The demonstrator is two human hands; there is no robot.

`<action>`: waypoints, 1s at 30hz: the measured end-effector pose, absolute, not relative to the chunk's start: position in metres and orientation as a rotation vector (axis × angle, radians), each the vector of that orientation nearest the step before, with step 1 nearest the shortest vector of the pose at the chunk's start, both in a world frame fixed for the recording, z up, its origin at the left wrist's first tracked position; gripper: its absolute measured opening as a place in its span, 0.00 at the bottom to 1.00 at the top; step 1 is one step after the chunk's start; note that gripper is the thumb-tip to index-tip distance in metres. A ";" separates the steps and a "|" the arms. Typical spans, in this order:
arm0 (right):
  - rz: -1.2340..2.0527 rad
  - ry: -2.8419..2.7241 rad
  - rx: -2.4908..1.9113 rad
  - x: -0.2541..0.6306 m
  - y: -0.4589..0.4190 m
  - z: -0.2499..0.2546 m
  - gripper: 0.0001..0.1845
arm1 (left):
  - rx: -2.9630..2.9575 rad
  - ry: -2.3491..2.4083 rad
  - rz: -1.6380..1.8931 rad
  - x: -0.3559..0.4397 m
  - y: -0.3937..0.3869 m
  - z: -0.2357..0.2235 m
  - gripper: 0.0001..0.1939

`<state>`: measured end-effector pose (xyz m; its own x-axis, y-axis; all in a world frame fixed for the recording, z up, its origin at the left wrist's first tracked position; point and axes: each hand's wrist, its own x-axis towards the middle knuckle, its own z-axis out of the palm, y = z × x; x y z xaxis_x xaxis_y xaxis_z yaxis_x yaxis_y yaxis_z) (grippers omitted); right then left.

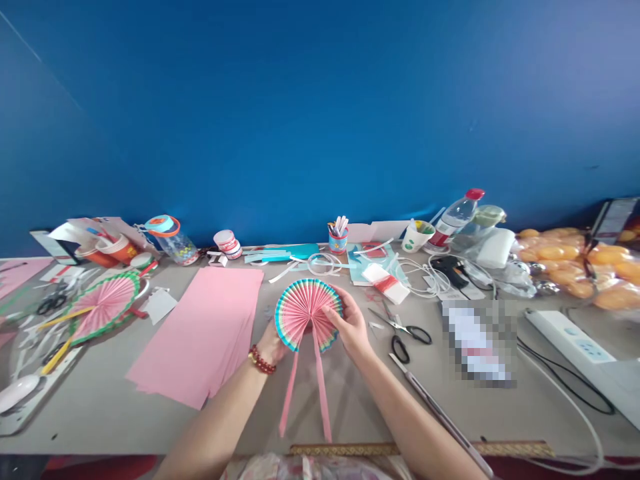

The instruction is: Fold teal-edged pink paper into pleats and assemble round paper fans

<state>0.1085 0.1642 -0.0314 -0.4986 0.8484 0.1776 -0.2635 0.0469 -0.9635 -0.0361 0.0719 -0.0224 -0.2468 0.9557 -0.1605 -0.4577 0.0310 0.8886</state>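
Observation:
A round pleated paper fan (299, 307), pink with a blue, yellow and white rim, is spread between my two hands above the table. Two pink strips hang from its lower side toward me. My left hand (271, 345), with a red bead bracelet at the wrist, grips the fan from behind at its lower left; most of those fingers are hidden. My right hand (350, 325) pinches the fan's right side, thumb on the front near the centre. A stack of pink paper (205, 327) lies to the left. Black-handled scissors (400, 325) rest open right of my right hand.
Another pink fan with a green rim (107, 303) lies at left. Along the wall stand a pen cup (338, 240), a paper cup (418, 237) and a plastic bottle (453, 223). A hot glue gun (450, 270), a power strip (580, 343) and cables occupy the right side.

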 end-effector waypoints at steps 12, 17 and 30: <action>1.585 -1.472 -0.609 0.109 0.159 -0.025 0.17 | 0.890 1.451 1.522 -0.063 0.058 0.006 0.17; 1.688 -1.421 -0.650 0.109 0.161 -0.022 0.16 | 0.964 1.395 1.493 -0.058 0.057 0.008 0.14; 1.828 -1.249 -0.597 0.112 0.164 -0.025 0.13 | 0.982 1.408 1.517 -0.058 0.055 0.012 0.12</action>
<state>0.1116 0.1644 -0.0249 -0.5488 0.8335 0.0642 -0.3626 -0.1682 -0.9166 -0.0584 0.0552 0.0116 -0.3547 0.9349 0.0091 -0.0602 -0.0326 0.9977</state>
